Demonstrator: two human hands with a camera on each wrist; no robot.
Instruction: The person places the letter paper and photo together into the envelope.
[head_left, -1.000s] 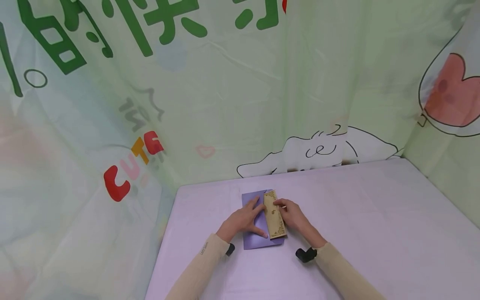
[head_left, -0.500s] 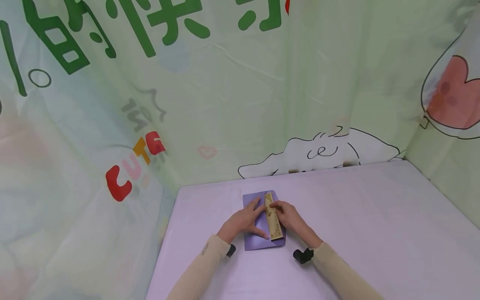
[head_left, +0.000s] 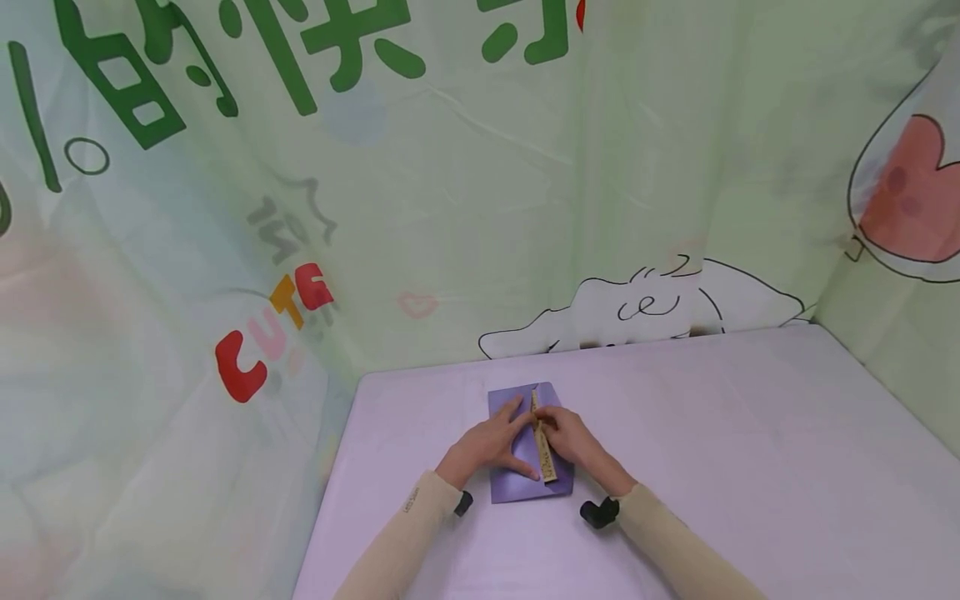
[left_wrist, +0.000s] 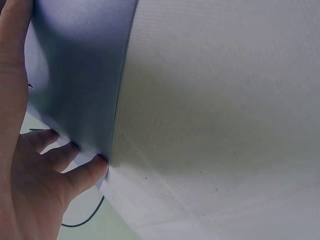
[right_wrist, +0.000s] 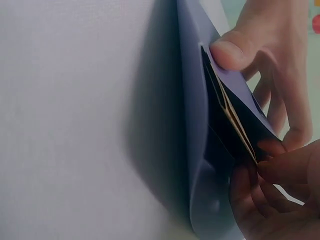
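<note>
A purple envelope (head_left: pixel 506 490) lies on the table, its opening toward the right. My left hand (head_left: pixel 486 442) rests across it with fingers and thumb spread, and the right wrist view shows the thumb (right_wrist: pixel 231 51) pressing the top flap side of the paper. A tan folded card (head_left: pixel 547 463) with a brown ornamental print sits partly inside the opening, only a narrow strip of it showing from above. My right hand (head_left: pixel 572 437) pinches the card's outer edge. From the right wrist, the card's layered edge (right_wrist: pixel 234 116) is visible between the envelope's two sides.
A pale lilac cloth covers the table (head_left: pixel 720 467). Behind it hangs a printed fabric backdrop (head_left: pixel 480 208) with green characters and cartoon drawings. A black wrist camera (head_left: pixel 600 512) is strapped by the right cuff.
The right hand has moved left, taking the tan card further into the envelope, so its visible strip has narrowed. The left hand has stayed on the envelope.
</note>
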